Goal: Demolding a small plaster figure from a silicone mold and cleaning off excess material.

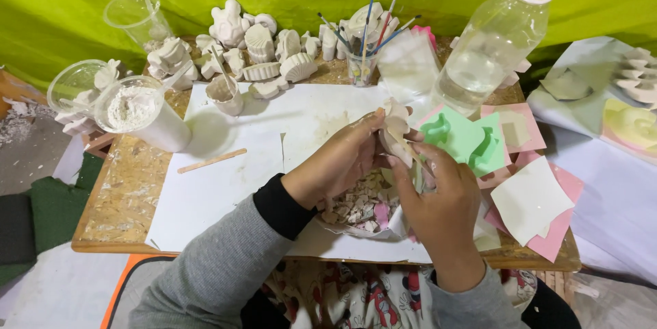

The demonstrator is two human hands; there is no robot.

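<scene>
Plaster shell cast (395, 123) sits pinched between both my hands, lifted above the worktop (123, 192) near its middle. My left hand (342, 161) is closed around the cast from the left, fingers curled on its edge. My right hand (441, 195) grips a thin stick-like tool (410, 154) whose tip touches the cast's lower side. Directly below my hands lies a bag of broken plaster chips (363, 206), white with a few pink bits. Just right of the cast are green mould sheets (465, 138), and beyond them pink and cream squares (530, 199). A clear plastic bottle (496, 41) stands behind those. To the left, a flat wooden stick (212, 160) lies on white paper (219, 192), with a cup of white powder (133, 110) farther out. Finished white casts (256, 52) and a cup of paintbrushes (363, 62) line the back edge.
</scene>
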